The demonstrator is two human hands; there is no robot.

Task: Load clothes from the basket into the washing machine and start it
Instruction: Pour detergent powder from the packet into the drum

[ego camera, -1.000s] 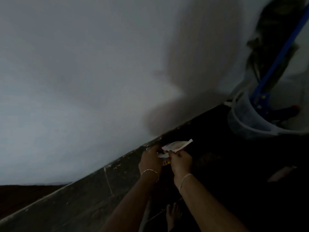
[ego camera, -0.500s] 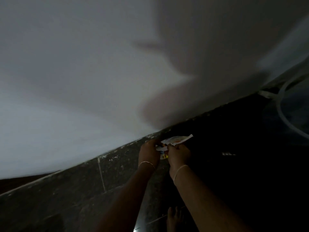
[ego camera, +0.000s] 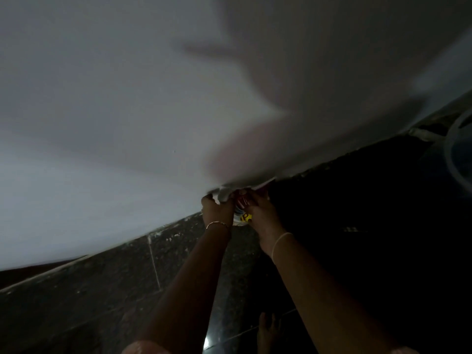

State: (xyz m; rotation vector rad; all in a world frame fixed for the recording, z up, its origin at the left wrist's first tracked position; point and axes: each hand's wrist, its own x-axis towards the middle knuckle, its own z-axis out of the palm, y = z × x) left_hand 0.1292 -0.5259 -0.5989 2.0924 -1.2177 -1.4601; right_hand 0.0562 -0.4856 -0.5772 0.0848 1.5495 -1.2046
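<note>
A dim view, looking down two bare forearms that reach away toward 12 o'clock. A small printed sachet (ego camera: 242,217), white with red and yellow marks, is held between both hands in front of a pale wall (ego camera: 127,123) and dark tiled skirting (ego camera: 122,274). The sachet is pinched on its 9 o'clock side by the left hand (ego camera: 217,212) and on its 3 o'clock side by the right hand (ego camera: 261,213), fingers curled round it, so neither hand is nearer. Its long axis seems to run from 6 to 12 o'clock, with its crumpled white top edge pulled toward 2 o'clock; a tear across that top is judged to be the step in hand, and detergent the likely filling.

At the 3 o'clock edge part of a round bucket rim (ego camera: 450,159) is seen; its contents cannot be told. No washing machine, basket or clothes are in view.
</note>
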